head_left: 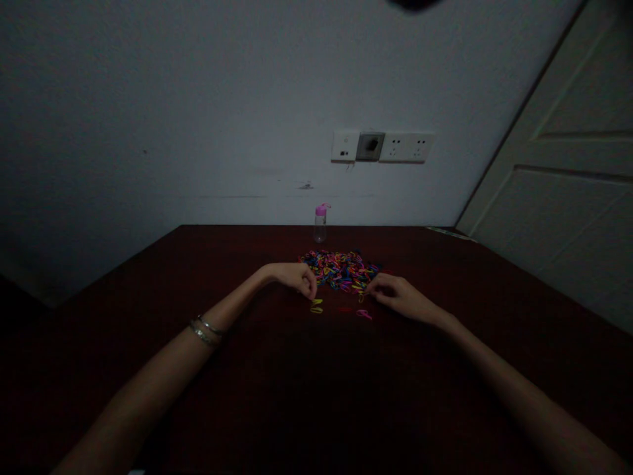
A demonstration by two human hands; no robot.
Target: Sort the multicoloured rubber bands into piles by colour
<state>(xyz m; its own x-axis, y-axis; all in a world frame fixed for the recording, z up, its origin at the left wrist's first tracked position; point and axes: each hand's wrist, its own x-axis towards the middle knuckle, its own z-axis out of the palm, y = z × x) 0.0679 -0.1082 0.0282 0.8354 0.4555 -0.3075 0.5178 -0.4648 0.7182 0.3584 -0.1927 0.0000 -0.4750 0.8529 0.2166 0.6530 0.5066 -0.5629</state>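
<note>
A pile of small, many-coloured elastic bands [341, 269] lies on the dark red table. In front of its left side, my left hand [299, 278] points down with curled fingers, the tips closed at the upper edge of a yellow elastic band [316, 306] on the tabletop. My right hand [395, 293] reaches in from the right, thumb and forefinger pinched on another yellowish elastic band [361, 297] at the pile's near edge. Between the hands lie a red band [345, 309] and a pink band [364, 314], apart from the pile.
Behind the pile stands a clear bottle with a pink cap [320, 224]. The table [237, 241] meets a pale wall bearing a row of sockets [380, 146]. A panelled door [558, 171] rises at the right. The room is dim.
</note>
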